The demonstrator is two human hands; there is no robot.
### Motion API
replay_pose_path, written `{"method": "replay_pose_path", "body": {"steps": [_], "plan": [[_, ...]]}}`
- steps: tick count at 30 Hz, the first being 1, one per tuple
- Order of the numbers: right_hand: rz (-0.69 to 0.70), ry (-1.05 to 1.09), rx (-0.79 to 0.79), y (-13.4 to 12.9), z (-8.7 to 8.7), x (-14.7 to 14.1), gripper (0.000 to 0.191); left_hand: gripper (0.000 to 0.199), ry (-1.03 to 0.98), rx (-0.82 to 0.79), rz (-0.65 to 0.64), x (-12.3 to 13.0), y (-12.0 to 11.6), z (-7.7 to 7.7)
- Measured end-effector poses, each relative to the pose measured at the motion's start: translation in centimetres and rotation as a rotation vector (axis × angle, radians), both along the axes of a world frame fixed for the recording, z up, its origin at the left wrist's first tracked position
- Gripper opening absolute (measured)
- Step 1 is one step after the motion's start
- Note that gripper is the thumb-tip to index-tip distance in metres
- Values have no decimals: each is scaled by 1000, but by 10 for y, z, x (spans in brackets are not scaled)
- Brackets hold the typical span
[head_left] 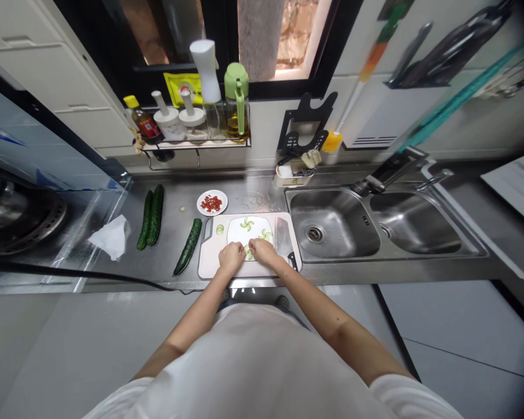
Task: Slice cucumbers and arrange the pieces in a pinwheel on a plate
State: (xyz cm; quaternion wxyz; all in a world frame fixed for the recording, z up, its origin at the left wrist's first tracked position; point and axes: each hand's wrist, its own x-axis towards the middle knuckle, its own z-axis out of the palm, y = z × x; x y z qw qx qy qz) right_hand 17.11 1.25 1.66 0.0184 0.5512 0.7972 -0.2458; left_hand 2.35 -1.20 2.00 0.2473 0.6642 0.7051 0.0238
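A white square plate (pixel 234 228) lies on a pale cutting board (pixel 208 266) at the counter's front. Thin cucumber slices sit on it in pinwheel groups, one at the far edge (pixel 247 224) and one at the right (pixel 265 234). Over the near edge, my left hand (pixel 231 257) and my right hand (pixel 262 252) are both closed, fingertips pinched at a third group of cucumber slices (pixel 248 252), partly covered by the fingers. More cucumber slices (pixel 219 229) rest on the board left of the plate. A knife (pixel 283 235) lies along the board's right side.
Left of the board lie a cucumber (pixel 187 247), two more cucumbers (pixel 152 216) and a white cloth or tissue (pixel 110 237). A small plate (pixel 200 206) of chopped red pieces stands behind. A double sink (pixel 336 224) is at right; a seasoning rack (pixel 196 145) hangs above.
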Motion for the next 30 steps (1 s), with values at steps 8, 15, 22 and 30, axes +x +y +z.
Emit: {"method": "replay_pose_path", "body": {"steps": [8, 15, 22, 30], "plan": [[19, -61, -18, 1, 1, -2, 25, 17, 65, 16, -9, 2, 0, 0], [20, -63, -4, 1, 1, -2, 22, 20, 68, 12, -31, 5, 3, -3], [6, -72, 19, 0, 1, -2, 19, 22, 73, 6, -17, 6, 3, -4], [-31, -78, 28, -3, 5, 3, 20, 18, 26, -7, 2, 3, 6, -4]]}}
